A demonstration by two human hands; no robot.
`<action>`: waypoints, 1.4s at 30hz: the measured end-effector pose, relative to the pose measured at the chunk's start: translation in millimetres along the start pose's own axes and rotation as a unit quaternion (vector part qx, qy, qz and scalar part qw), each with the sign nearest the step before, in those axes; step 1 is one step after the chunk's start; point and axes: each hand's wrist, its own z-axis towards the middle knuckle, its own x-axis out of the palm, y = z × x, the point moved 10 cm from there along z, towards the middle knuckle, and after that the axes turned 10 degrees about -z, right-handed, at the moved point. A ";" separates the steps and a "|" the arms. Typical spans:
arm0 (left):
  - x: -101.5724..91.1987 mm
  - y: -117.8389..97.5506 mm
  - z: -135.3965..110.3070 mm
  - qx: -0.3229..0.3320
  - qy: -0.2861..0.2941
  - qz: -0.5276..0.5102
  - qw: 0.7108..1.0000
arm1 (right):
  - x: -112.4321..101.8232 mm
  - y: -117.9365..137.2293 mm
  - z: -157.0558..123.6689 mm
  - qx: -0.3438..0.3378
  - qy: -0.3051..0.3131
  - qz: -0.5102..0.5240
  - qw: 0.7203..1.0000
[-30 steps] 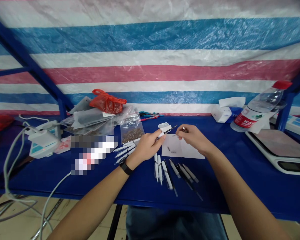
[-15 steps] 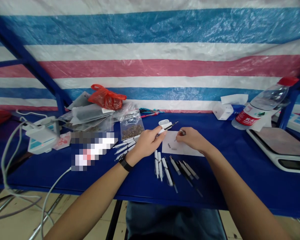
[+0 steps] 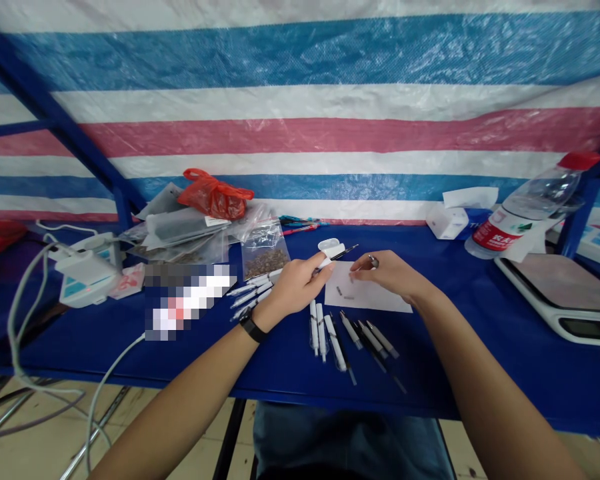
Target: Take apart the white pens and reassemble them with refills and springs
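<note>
My left hand point(image 3: 300, 283) is closed around a white pen barrel point(image 3: 325, 262), with a dark refill point(image 3: 347, 251) sticking out toward the right. Over a sheet of white paper point(image 3: 380, 303), my right hand point(image 3: 387, 277) has its fingers pinched close to the surface. A small dark, shiny piece point(image 3: 374, 262) shows at these fingers; what the fingertips hold is too small to make out. Two tiny spring-like parts point(image 3: 349, 297) lie on the paper. Nearer me are white pen barrels point(image 3: 335, 343), grey pen front sections point(image 3: 383, 340) and thin dark refills point(image 3: 350, 370).
White pens point(image 3: 253, 293) lie left of my left wrist, by a zip bag of small brown parts point(image 3: 266, 261). A white round-lidded container point(image 3: 329, 245) sits behind the paper. Right stand a kitchen scale point(image 3: 560, 283), a plastic bottle point(image 3: 525, 207) and a tissue pack point(image 3: 447, 221).
My right hand has turned slightly and moved a little right, its fingers still low over the paper. The left hand keeps its hold on the pen barrel, nearly still.
</note>
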 end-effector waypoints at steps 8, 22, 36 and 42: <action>3.6 1.6 -1.1 -0.006 0.016 -0.007 1.000 | -19.1 -3.8 2.5 -0.004 -0.051 0.197 0.979; 5.3 -1.2 -2.0 -0.021 0.021 -0.017 0.999 | -41.6 28.5 -14.6 -0.136 -0.175 0.319 0.922; 7.5 -0.6 -2.2 -0.027 0.036 -0.003 0.999 | -44.3 37.8 -19.8 -0.185 -0.207 0.230 0.933; 7.4 0.8 -2.2 -0.030 0.035 -0.006 0.999 | -53.0 40.0 -24.8 -0.204 -0.244 0.207 0.925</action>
